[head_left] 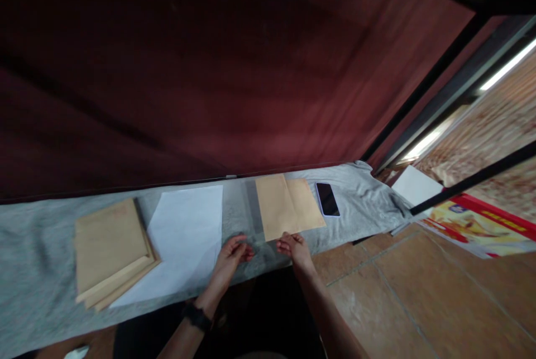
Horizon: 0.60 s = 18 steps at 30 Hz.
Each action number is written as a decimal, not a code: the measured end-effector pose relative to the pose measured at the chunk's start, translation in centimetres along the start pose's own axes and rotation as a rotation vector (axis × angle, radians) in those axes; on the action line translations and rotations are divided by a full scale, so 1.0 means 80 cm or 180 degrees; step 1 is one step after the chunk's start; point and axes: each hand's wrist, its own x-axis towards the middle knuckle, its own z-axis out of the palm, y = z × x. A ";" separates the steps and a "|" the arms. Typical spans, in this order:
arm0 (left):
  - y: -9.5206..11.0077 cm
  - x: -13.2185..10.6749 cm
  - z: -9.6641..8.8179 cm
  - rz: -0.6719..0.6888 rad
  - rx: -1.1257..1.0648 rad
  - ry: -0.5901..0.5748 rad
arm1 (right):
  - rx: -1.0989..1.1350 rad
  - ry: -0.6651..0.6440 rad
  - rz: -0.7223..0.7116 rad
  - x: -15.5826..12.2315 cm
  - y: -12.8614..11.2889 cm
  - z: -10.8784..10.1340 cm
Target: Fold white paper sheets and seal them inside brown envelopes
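My right hand (292,247) is pinched at the near edge of a brown paper envelope (288,205). A slanting line divides the envelope's surface, so it may be folded or two overlapping pieces; I cannot tell. A dark strip, perhaps its shadow, runs along its left side. My left hand (237,249), with a dark band on the wrist, hovers left of the envelope's near corner. Its fingers are curled in and no object shows in them. Left of that hand lie white paper sheets (188,230), partly under a stack of brown envelopes (111,236).
A phone (328,199) lies right of the envelope on the grey cloth (355,191) over the narrow surface. Behind rises a dark red panel (251,96). At right are a black metal bar (481,175), a white box (416,185), a red-and-yellow printed carton (481,228) and floor tiles.
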 end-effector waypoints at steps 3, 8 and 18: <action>0.000 -0.001 0.000 0.0023 -0.0021 -0.0024 | -0.0021 0.0246 -0.0049 0.002 -0.015 -0.019; 0.003 -0.004 0.003 0.0042 -0.0019 -0.0020 | -0.0073 0.0448 -0.0053 0.003 -0.028 -0.042; 0.002 0.000 -0.003 0.0094 0.0137 -0.0068 | -0.0020 0.0811 -0.0238 0.009 -0.055 -0.072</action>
